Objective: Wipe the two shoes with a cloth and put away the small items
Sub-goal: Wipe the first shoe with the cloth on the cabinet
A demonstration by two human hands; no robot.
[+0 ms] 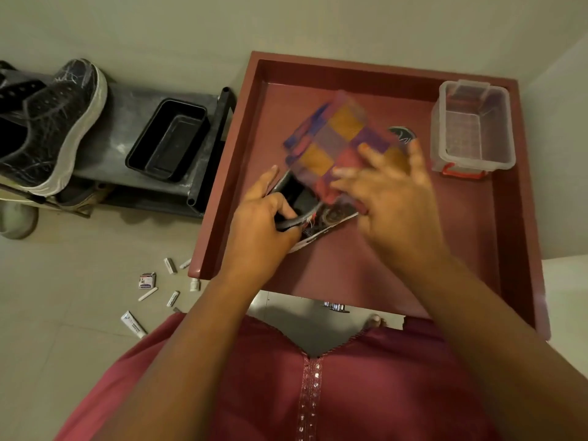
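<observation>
Both bare forearms are extended over the dark red square tray [506,237]. The black shoe [297,198] lying in it is gripped at its opening by the left hand [261,224]. The blurred right hand [388,192], fingers spread, is pressed on the checked purple-and-orange cloth [334,135] covering the shoe.

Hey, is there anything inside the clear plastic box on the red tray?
No, the clear plastic box at the far right corner of the red tray shows only its bare bottom.

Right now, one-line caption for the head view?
Left hand grips a black shoe while right hand wipes it with a checked cloth.
</observation>
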